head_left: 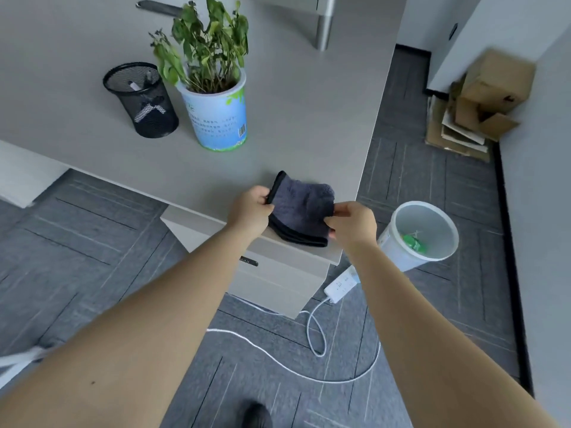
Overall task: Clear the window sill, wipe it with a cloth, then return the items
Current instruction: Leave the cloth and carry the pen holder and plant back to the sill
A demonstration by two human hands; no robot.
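Apparently both hands' grip on cloth (301, 208)

Grey tabletop (309, 118) here, and on it a black mesh pen holder (142, 100) standing just beside a potted plant (216, 115) in a blue-and-white pot, both upright. At the near corner lies a folded dark cloth (301, 208). Down on the carpeted floor (92, 257): a white waste bin (423, 236), a white power strip (340, 285) with its cable (315, 338) looping, and cardboard boxes (482, 100) against the wall.
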